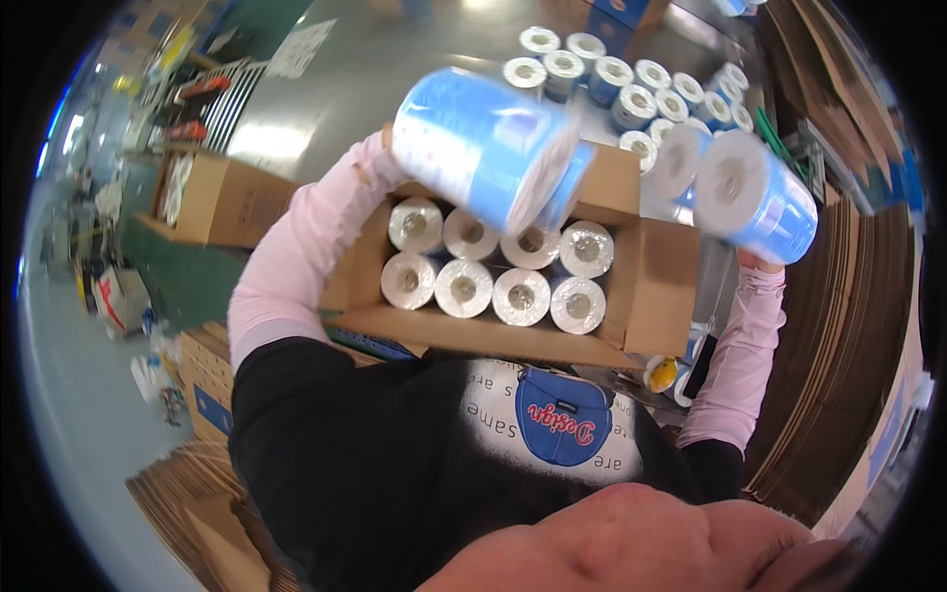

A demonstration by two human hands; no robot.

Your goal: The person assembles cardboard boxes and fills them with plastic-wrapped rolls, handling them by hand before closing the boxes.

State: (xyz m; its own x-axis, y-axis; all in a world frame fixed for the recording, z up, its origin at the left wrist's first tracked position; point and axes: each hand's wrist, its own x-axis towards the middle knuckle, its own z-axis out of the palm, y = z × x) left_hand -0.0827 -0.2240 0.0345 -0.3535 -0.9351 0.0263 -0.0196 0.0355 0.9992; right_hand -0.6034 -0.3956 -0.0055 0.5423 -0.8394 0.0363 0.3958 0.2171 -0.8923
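Observation:
In front of me stands an open cardboard box (473,332) with two rows of plastic-wrapped white rolls (464,288), their hollow cores facing up. Over its far left side, my left hand (391,146) holds a blue-and-white wrapped roll (464,143), tilted; part of a second roll (570,187) shows right behind it. My left fingers are hidden by the roll. Off to the box's right, my right hand (760,260) grips another blue-wrapped roll (779,209) from below, with one more roll (679,163) close beside it. Most of the right fingers are covered too.
Several upright wrapped rolls (636,104) stand on the metal table (395,59) beyond the box. Stacked flat cardboard (829,335) lines the right side. Another open carton (225,202) sits to the left, and folded cardboard (202,513) lies at lower left.

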